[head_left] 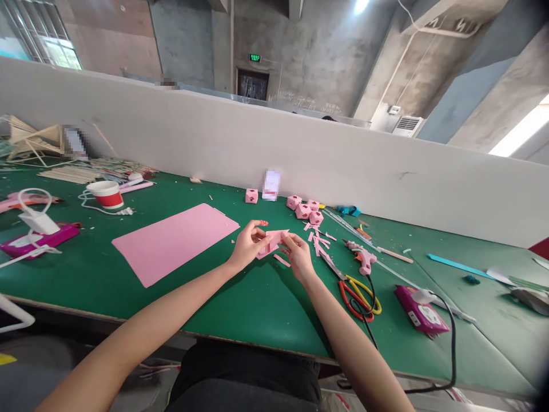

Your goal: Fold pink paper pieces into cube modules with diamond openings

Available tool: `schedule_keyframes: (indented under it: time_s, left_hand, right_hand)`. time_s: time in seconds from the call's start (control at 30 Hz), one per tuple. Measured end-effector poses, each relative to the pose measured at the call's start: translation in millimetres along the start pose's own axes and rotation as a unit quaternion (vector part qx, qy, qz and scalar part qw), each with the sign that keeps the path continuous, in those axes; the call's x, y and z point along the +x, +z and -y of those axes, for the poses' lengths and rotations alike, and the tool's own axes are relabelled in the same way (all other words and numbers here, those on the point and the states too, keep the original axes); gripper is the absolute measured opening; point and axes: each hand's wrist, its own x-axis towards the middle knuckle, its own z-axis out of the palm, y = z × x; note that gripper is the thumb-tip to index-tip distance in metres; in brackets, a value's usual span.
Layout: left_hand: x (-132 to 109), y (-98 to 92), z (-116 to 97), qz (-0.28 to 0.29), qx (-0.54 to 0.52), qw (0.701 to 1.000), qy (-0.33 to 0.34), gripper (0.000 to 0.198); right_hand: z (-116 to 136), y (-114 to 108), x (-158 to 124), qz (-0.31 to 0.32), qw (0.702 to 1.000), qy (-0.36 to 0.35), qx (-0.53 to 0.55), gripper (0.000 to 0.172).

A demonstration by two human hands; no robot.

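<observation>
Between my two hands is a folded piece of pink paper (pixel 277 237), held just above the green table (pixel 240 303). My left hand (pixel 249 245) pinches its left side with thumb and fingers. At its right edge, the fingertips of my right hand (pixel 297 252) are closed on the same paper. A thin pink paper strip (pixel 282 260) lies on the table below. Behind my hands stand several small pink paper boxes (pixel 303 211) with dark red openings, and one more pink box (pixel 251 196) sits apart to the left.
A large pink sheet (pixel 175 243) lies at left. To the right are paper scraps (pixel 319 243), scissors (pixel 358 294), a pink glue gun (pixel 364 260) and a purple power strip (pixel 422 312) with a black cable. A paper cup (pixel 105 194) stands far left. A white partition (pixel 193 143) borders the back.
</observation>
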Motion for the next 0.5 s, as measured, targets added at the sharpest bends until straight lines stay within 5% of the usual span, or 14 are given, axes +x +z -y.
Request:
schedule_keyframes:
  time_s: [0.5]
  left_hand:
    - [0.6,0.0,1.4,-0.01,0.007,1.0,0.009,0.045]
  right_hand:
    - [1.9,-3.4,2.6,-0.003,1.0,-0.022,-0.009,0.043]
